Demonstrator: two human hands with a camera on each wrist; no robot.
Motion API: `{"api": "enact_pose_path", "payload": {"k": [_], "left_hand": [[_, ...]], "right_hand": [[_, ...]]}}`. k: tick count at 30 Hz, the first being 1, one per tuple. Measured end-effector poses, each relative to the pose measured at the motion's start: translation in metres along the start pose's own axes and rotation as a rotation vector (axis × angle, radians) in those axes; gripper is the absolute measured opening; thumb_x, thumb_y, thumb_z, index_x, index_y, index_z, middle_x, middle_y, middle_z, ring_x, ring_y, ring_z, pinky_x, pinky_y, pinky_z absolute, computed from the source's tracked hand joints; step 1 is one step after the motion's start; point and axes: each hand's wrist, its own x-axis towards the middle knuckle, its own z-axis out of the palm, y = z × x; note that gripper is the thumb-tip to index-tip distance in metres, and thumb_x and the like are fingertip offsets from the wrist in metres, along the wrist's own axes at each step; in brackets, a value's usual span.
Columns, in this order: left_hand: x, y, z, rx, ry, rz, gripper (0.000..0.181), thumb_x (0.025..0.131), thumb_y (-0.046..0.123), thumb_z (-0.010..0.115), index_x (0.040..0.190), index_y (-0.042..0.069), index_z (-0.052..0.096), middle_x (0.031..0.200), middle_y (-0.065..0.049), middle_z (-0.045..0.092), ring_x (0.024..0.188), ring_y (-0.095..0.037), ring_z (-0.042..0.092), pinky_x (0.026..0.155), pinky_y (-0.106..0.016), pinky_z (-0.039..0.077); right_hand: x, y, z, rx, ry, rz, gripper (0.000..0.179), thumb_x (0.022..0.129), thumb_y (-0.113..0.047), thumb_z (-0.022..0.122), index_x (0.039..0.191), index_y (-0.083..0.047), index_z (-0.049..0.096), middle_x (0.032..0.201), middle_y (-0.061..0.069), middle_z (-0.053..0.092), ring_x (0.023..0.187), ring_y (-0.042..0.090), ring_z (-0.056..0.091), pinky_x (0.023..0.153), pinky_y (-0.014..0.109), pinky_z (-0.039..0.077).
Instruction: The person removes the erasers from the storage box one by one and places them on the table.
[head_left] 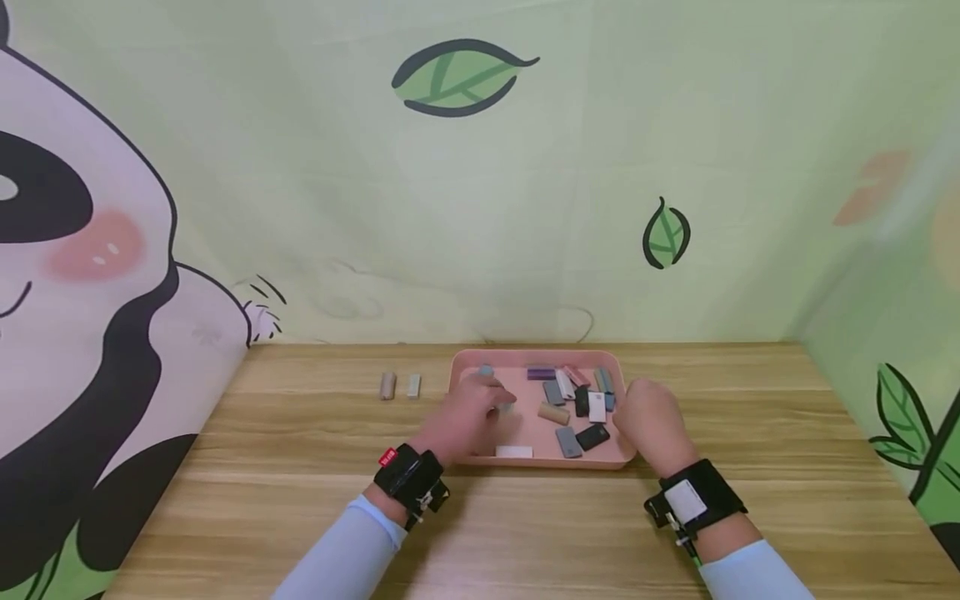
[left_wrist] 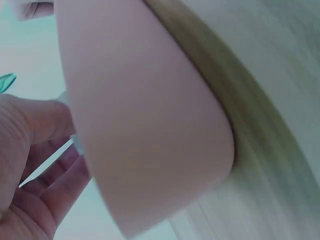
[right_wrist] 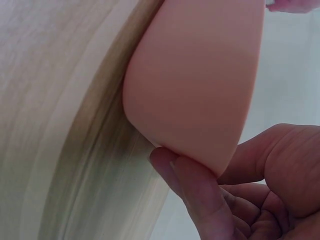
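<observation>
A pink tray [head_left: 540, 461] stands on the table with several small block-like pieces in it. My left hand [head_left: 468, 412] reaches over its left end. In the left wrist view, the thumb and fingers pinch a small pale grey-green block [left_wrist: 77, 143], mostly hidden behind the tray wall. My right hand [head_left: 654, 421] grips the tray's right end, its thumb and fingers on either side of the wall in the right wrist view. Near the left hand lie a white block [head_left: 514, 452] and a bluish piece [head_left: 486, 369].
On the table left of the tray stand a brownish piece [head_left: 387, 386] and a pale block [head_left: 414, 386]. Inside the tray's right half are a purple piece [head_left: 540, 373], a tan cylinder [head_left: 553, 413], a black block [head_left: 592, 437] and a grey block [head_left: 568, 442]. A printed cloth [head_left: 480, 208] hangs behind the table.
</observation>
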Motion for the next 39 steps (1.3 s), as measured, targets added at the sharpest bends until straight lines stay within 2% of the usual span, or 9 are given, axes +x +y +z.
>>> {"api": "enact_pose_path", "payload": {"k": [4,7,10,12,16,22,30,36,39], "left_hand": [[-0.006,-0.011,-0.006,-0.013,0.119,-0.076,0.033,0.080,-0.002,0.061,0.107,0.016,0.069,0.107,0.003,0.065,0.089,-0.008,0.059,0.071,-0.020,0.048],[-0.011,-0.023,-0.014,-0.055,0.180,-0.200,0.035,0.081,0.002,0.065,0.112,0.019,0.067,0.111,0.004,0.064,0.086,-0.008,0.060,0.067,-0.021,0.049],[-0.014,-0.037,-0.026,-0.073,0.231,-0.302,0.033,0.081,0.005,0.067,0.112,0.018,0.068,0.105,0.002,0.067,0.084,-0.011,0.061,0.068,-0.026,0.051],[-0.017,-0.046,-0.035,-0.076,0.261,-0.369,0.031,0.081,0.006,0.066,0.111,0.015,0.068,0.102,-0.001,0.067,0.085,-0.014,0.063,0.070,-0.030,0.052],[-0.028,-0.069,-0.049,-0.162,0.298,-0.532,0.030,0.083,0.009,0.064,0.113,0.010,0.066,0.104,-0.007,0.066,0.090,-0.019,0.063,0.071,-0.032,0.054],[-0.052,-0.106,-0.052,-0.258,0.360,-0.744,0.032,0.084,0.015,0.064,0.116,0.008,0.064,0.105,-0.009,0.065,0.092,-0.021,0.060,0.071,-0.034,0.051],[-0.071,-0.128,-0.048,-0.259,0.417,-0.859,0.029,0.081,0.010,0.066,0.109,0.002,0.066,0.099,-0.015,0.067,0.091,-0.027,0.062,0.074,-0.038,0.051],[-0.076,-0.130,-0.045,-0.313,0.386,-0.968,0.035,0.082,0.014,0.065,0.114,0.001,0.064,0.104,-0.016,0.066,0.093,-0.028,0.060,0.073,-0.037,0.050],[-0.077,-0.132,-0.041,-0.302,0.365,-1.005,0.036,0.082,0.017,0.066,0.114,0.002,0.065,0.103,-0.015,0.065,0.092,-0.027,0.059,0.071,-0.035,0.050]], "right_hand": [[-0.001,0.001,0.000,-0.019,0.034,-0.039,0.012,0.083,-0.007,0.057,0.076,0.002,0.062,0.065,0.009,0.054,0.054,0.019,0.054,0.044,0.025,0.037],[-0.001,0.002,0.000,-0.025,0.043,-0.055,0.013,0.083,-0.007,0.057,0.073,0.001,0.062,0.063,0.008,0.053,0.054,0.019,0.053,0.044,0.025,0.037],[0.000,0.003,-0.001,-0.028,0.030,-0.056,0.015,0.083,-0.008,0.057,0.072,0.001,0.062,0.063,0.008,0.053,0.053,0.019,0.053,0.044,0.025,0.036],[0.001,0.004,-0.003,-0.023,0.016,-0.063,0.018,0.085,-0.009,0.055,0.071,0.000,0.061,0.061,0.007,0.052,0.052,0.018,0.052,0.044,0.025,0.035],[0.004,0.005,-0.006,0.030,-0.028,-0.046,0.024,0.088,-0.013,0.052,0.069,-0.002,0.060,0.058,0.005,0.050,0.048,0.017,0.051,0.042,0.024,0.034],[0.004,0.007,-0.008,0.101,-0.075,-0.017,0.033,0.092,-0.021,0.049,0.063,-0.006,0.056,0.055,0.002,0.048,0.048,0.016,0.052,0.043,0.024,0.037],[0.003,0.009,-0.014,0.173,-0.085,0.000,0.031,0.088,-0.015,0.048,0.059,-0.005,0.054,0.051,0.000,0.043,0.045,0.016,0.050,0.043,0.024,0.037],[0.003,0.010,-0.015,0.187,-0.022,-0.008,0.028,0.087,-0.013,0.052,0.066,0.000,0.065,0.049,0.001,0.047,0.045,0.015,0.050,0.042,0.024,0.036],[0.003,0.009,-0.016,0.197,-0.007,-0.003,0.026,0.087,-0.014,0.054,0.070,0.000,0.067,0.051,0.001,0.050,0.046,0.015,0.051,0.043,0.024,0.036]]}}
